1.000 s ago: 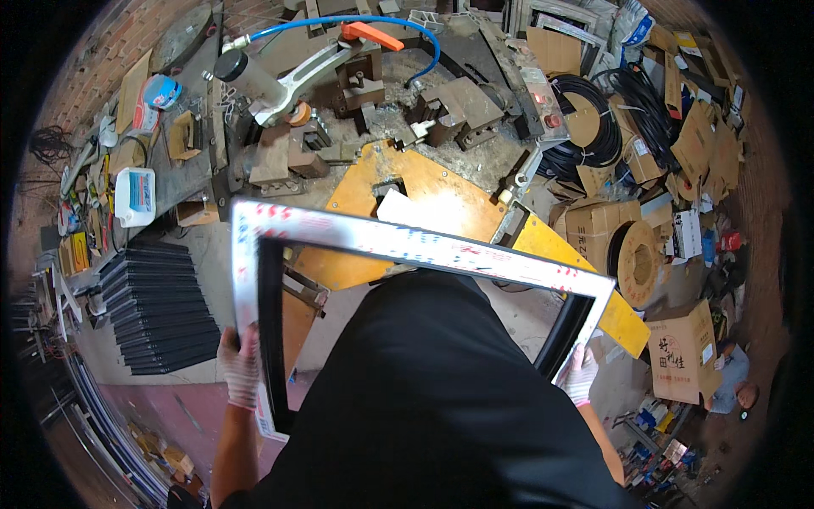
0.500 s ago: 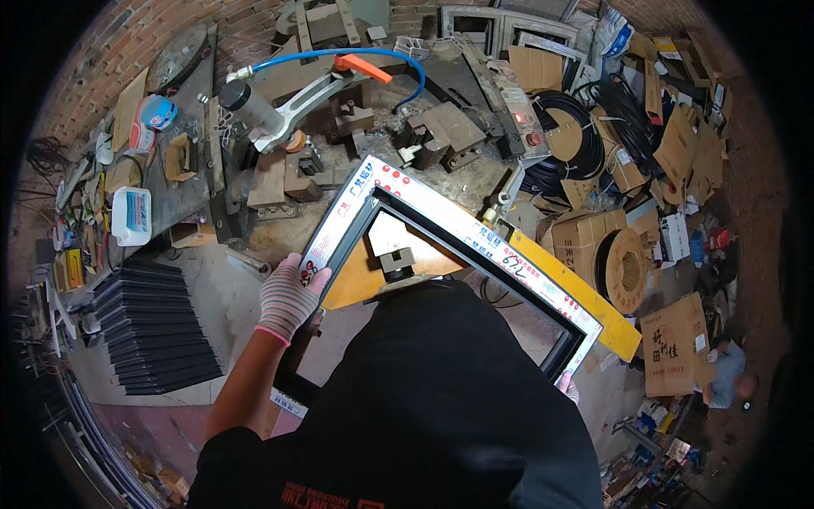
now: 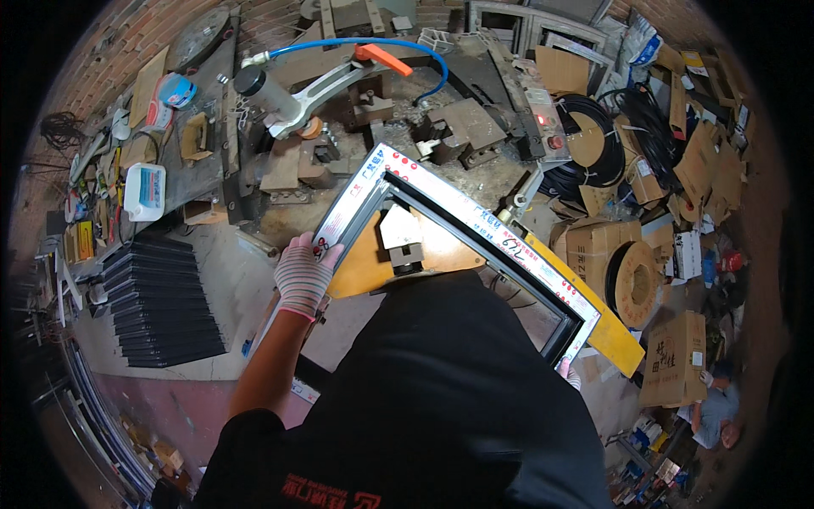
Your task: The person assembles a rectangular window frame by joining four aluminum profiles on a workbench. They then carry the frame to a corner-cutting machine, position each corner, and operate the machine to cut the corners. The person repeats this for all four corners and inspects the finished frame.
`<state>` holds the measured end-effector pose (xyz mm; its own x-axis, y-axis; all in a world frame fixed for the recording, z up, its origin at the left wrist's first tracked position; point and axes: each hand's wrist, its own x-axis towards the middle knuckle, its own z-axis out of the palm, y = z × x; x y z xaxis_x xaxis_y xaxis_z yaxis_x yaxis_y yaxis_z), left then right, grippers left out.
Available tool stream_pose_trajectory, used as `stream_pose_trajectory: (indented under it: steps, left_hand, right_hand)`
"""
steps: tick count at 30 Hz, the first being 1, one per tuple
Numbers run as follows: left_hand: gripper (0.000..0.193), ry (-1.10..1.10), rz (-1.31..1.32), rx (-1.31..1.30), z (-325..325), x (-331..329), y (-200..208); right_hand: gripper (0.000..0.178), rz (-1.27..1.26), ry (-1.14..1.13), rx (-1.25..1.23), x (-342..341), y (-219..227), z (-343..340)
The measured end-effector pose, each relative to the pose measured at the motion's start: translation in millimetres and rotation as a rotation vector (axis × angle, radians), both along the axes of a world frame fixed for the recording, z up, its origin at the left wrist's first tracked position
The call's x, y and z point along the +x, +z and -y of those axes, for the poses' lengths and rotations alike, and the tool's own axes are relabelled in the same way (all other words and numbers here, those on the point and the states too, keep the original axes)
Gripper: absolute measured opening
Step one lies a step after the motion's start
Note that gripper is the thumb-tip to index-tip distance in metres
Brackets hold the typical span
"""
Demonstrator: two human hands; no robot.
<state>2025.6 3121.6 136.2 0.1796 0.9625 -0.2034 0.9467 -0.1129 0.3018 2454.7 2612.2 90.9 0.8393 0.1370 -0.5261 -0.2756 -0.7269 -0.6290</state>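
the white-and-black frame is held aslant over the orange-yellow plate, part of which is seen through its opening; whether the two touch cannot be told. the frame's left rail is gripped by the gloved left hand, fingers closed round it. its corner right of the plate is met by the right hand, mostly hidden, so how tightly cannot be told. if that grip is slack, the corner could be dropped; if swung low, the rail could be scratched on the notched metal block at the plate's near edge.
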Motion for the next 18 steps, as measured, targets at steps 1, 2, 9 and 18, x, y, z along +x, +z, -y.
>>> stream_pose_trajectory:
  steps: [1,2,9,18]
  left_hand:
    - [0.058,0.001,0.011,0.02,1,-1,-1]
    - [0.059,0.002,-0.002,0.01,1,-1,-3]
    - [0.087,-0.095,-0.033,0.274,52,-16,-5]
    - [0.141,0.162,-0.302,0.079,124,-89,-1]
  right_hand:
    - [0.049,-0.033,-0.014,0.059,1,0,-2]
    - [0.047,0.039,0.031,-0.095,3,2,-2]
    - [0.045,-0.03,0.14,-0.1,58,0,-16]
    - [0.059,-0.109,0.288,-0.133,89,-1,-20]
